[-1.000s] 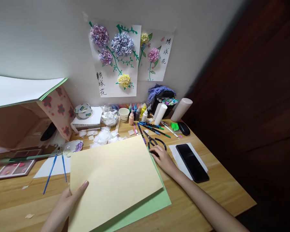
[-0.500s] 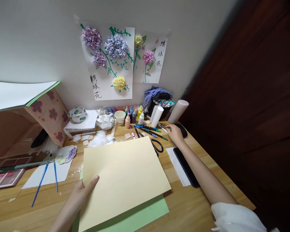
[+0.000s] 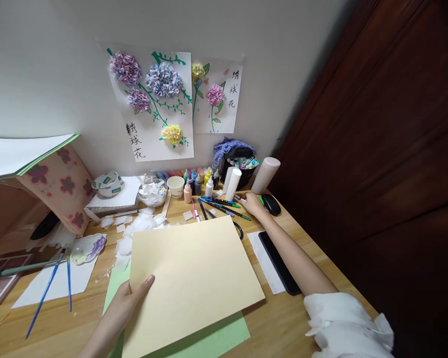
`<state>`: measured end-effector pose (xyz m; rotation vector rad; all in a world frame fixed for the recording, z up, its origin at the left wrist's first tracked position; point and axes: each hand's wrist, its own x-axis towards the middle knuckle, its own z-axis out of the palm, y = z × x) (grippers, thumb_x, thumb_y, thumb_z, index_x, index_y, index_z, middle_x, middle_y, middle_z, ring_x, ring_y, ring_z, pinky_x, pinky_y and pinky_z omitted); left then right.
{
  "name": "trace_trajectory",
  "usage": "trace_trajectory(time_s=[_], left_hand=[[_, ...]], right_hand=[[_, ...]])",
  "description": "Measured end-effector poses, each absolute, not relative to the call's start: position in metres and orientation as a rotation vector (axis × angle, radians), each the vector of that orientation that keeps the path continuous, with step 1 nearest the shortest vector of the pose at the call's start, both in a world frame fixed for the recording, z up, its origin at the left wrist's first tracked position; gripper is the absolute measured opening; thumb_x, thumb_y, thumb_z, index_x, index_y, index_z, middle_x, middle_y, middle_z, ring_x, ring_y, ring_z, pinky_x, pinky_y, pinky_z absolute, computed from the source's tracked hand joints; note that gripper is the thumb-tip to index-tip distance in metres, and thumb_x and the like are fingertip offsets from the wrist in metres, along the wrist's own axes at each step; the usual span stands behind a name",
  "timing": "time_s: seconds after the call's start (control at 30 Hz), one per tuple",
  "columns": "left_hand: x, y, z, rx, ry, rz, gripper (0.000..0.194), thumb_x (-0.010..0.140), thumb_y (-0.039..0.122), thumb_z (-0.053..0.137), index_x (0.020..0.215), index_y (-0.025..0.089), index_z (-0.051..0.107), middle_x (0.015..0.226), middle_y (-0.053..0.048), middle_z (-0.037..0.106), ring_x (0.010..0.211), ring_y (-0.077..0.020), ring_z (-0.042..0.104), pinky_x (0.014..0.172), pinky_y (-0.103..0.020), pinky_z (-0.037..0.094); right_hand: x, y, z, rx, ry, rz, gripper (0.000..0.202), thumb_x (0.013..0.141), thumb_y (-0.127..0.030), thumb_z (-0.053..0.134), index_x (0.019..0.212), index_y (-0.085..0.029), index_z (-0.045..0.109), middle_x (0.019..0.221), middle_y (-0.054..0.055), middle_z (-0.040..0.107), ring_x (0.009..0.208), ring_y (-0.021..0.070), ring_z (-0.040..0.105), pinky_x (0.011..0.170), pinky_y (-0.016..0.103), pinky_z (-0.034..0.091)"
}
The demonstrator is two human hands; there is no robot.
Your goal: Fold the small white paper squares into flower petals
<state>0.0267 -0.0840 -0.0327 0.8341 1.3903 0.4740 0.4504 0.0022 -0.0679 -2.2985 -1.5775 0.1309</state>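
Note:
My left hand (image 3: 129, 303) grips a large cream sheet of card (image 3: 194, 278) at its left side, thumb on top and the other fingers hidden beneath. Under the card lies a green sheet (image 3: 224, 334), partly covered. At the back right of the desk, my right hand (image 3: 254, 206) has its fingers closed on a slim pen (image 3: 240, 198), mostly hidden by the hand. Beside that hand lie several dotted pens (image 3: 227, 208) and a black computer mouse (image 3: 271, 204). A white cylinder (image 3: 233, 184) stands just behind its fingertips.
Small paint bottles (image 3: 209, 187), a paper cup (image 3: 175, 187) and a bowl of paper scraps (image 3: 152, 193) line the back. Scissors (image 3: 239, 229) lie partly under the card. A black phone (image 3: 279, 263) rests below my right forearm. Paintbrushes (image 3: 43, 301) lie at left.
My right hand has shifted left among the pens, its fingers now closer to the white cylinder. The cream card has slid relative to the green sheet, baring more green at left. The view has turned slightly.

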Motion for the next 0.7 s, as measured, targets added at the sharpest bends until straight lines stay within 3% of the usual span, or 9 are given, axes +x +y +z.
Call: trace_trajectory(time_s=[0.37,0.6,0.7], left_hand=[[0.039,-0.085,-0.026,0.871,1.402,0.431,0.068,0.061,0.055,0.071,0.112,0.012,0.059,0.085,-0.012,0.073,0.072,-0.0314,0.07,0.052,-0.033,0.056],[0.034,-0.091,-0.03,0.847,1.387,0.458,0.055,0.065,0.047,0.072,0.107,0.013,0.06,0.088,-0.012,0.073,0.075,-0.0301,0.07,0.054,-0.031,0.056],[0.023,-0.092,-0.034,0.827,1.378,0.49,0.049,0.069,0.041,0.071,0.108,0.013,0.06,0.089,-0.012,0.073,0.076,-0.0286,0.07,0.057,-0.031,0.057]], right_hand=[[0.446,-0.089,-0.032,-2.31,-1.279,0.083,0.029,0.09,-0.03,0.039,0.089,-0.018,0.065,0.071,0.008,0.069,0.069,0.0209,0.064,0.059,0.026,0.04],[0.432,-0.109,-0.051,-2.269,-1.354,0.127,0.025,0.088,-0.029,0.04,0.089,-0.019,0.063,0.068,0.005,0.068,0.067,0.0206,0.063,0.062,0.028,0.042],[0.416,-0.099,-0.062,-2.229,-1.465,0.121,0.021,0.085,-0.024,0.044,0.093,-0.016,0.062,0.078,0.009,0.067,0.078,0.0244,0.063,0.073,0.033,0.044]])
